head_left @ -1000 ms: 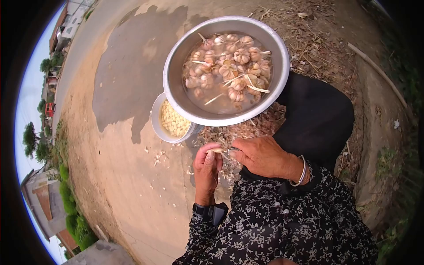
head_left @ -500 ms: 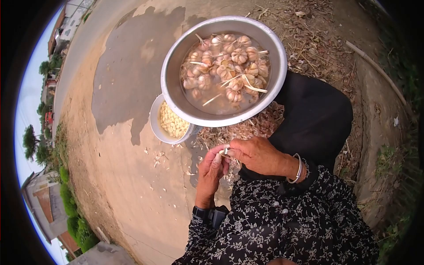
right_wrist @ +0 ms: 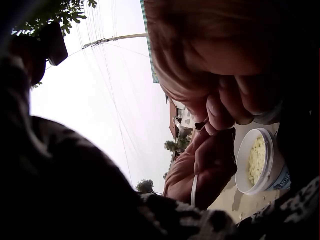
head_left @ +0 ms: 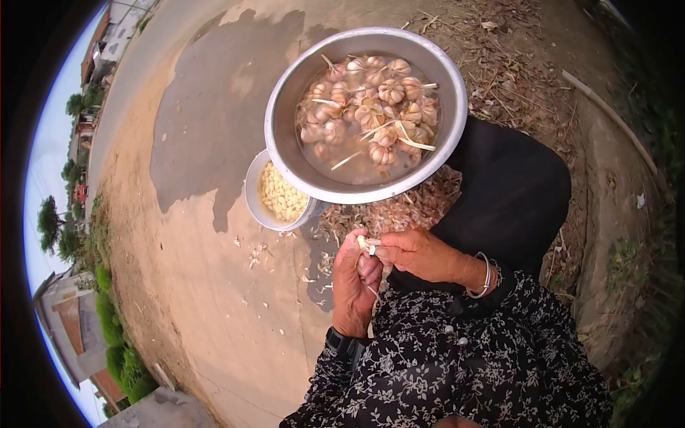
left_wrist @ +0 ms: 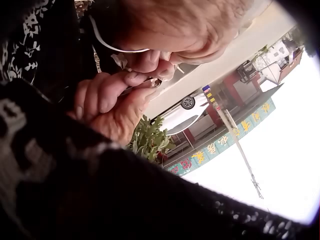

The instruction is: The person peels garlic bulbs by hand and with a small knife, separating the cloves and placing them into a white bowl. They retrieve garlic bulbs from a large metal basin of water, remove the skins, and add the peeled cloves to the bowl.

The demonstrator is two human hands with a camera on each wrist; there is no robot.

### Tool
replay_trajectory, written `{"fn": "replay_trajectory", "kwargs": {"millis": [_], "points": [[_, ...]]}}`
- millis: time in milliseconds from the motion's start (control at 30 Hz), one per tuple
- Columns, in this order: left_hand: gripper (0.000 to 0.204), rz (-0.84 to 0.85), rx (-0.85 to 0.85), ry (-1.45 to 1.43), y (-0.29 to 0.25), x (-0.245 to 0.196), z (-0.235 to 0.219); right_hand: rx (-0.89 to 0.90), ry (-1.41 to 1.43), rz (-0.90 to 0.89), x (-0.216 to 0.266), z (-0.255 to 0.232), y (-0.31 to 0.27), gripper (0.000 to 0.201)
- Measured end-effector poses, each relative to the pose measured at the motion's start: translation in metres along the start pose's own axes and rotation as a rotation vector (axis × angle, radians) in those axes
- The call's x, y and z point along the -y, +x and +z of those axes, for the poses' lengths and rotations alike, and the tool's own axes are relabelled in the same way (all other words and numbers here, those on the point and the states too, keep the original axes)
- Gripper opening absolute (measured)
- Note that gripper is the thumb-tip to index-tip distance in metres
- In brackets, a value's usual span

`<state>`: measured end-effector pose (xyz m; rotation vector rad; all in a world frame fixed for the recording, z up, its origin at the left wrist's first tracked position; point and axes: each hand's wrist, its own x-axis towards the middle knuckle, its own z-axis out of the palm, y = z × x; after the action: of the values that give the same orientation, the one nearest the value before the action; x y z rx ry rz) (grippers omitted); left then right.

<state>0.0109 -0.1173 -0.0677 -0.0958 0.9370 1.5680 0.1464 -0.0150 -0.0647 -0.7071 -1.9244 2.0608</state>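
Note:
Close below the metal basin [head_left: 278, 153], both hands meet over the person's lap. The left hand [head_left: 351, 289] grips a piece of garlic [head_left: 362, 243], its pale tip showing above the thumb, and a thin white stem [head_left: 372, 291] sticks out below the fingers. From the right, the right hand [head_left: 432, 258] pinches a small metal blade [head_left: 372, 250] against the garlic; most of the blade is hidden by fingers. Whole garlic bulbs [head_left: 390, 91] lie in cloudy water in the basin. Peeled cloves [head_left: 282, 194] fill much of a white bucket [head_left: 251, 203] beside it.
Garlic skins [head_left: 410, 212] litter the ground under the basin, with scraps [head_left: 257, 254] left of the hands. The person's dark-clothed knee [head_left: 510, 192] is right of the basin. A long stick [head_left: 610, 118] lies on dirt at the far right.
The left hand has turned more upright and shifted slightly right, bringing the stem into view below its fingers. The right hand stays against the garlic, its fingertips now nearer the top of it.

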Motion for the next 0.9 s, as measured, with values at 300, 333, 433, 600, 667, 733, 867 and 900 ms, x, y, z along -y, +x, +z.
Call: {"fn": "replay_trajectory", "kwargs": {"millis": [300,333,433,600,667,733,867,900], "points": [[0.029,0.088,0.076,0.366,-0.002,-0.018,0.005,-0.179,-0.496,-0.139,-0.003,-0.004,-0.002,0.022],[0.029,0.112,0.077,0.476,-0.005,-0.021,0.003,-0.174,-0.493,-0.139,-0.003,-0.003,-0.002,0.022],[0.027,0.122,0.042,0.498,-0.006,-0.023,0.005,-0.161,-0.478,-0.120,0.002,-0.005,-0.001,0.023],[0.024,0.000,0.073,-0.053,0.004,-0.025,-0.003,0.164,-0.068,-0.098,0.020,-0.011,-0.005,0.027],[0.025,-0.004,0.068,-0.065,0.004,-0.029,-0.004,0.192,-0.062,-0.045,0.017,-0.013,-0.003,0.029],[0.025,-0.004,0.061,-0.069,0.004,-0.034,-0.004,0.223,-0.052,0.001,0.018,-0.012,-0.001,0.030],[0.028,-0.016,0.059,-0.037,0.007,-0.033,-0.016,0.014,-0.242,0.116,0.018,-0.011,0.002,0.026],[0.029,-0.031,0.104,-0.060,0.006,-0.032,-0.018,-0.031,-0.900,0.081,0.015,-0.010,0.005,0.025]]}}
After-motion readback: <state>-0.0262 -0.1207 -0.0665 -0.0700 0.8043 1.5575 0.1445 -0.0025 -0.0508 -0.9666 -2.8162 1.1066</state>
